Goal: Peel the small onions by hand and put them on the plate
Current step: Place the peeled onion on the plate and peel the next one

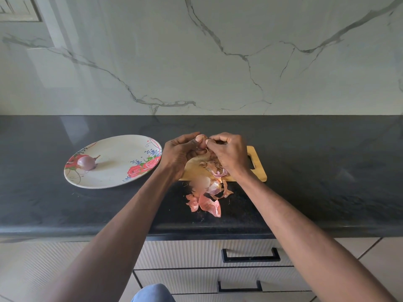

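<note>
The left hand (181,153) cups an onion (201,141) above the board (257,164); the right hand (229,153) pinches its skin. Best to pull the skin from the tip downward in strips (scraps (207,201) litter the counter). One peeled onion (86,162) sits on the plate (117,175).

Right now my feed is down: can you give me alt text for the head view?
Both hands meet above a wooden cutting board, the left hand holding a small onion while the right hand pinches at its skin. Loose peels lie on the board and the black counter; one peeled onion sits on the floral plate to the left.
</note>
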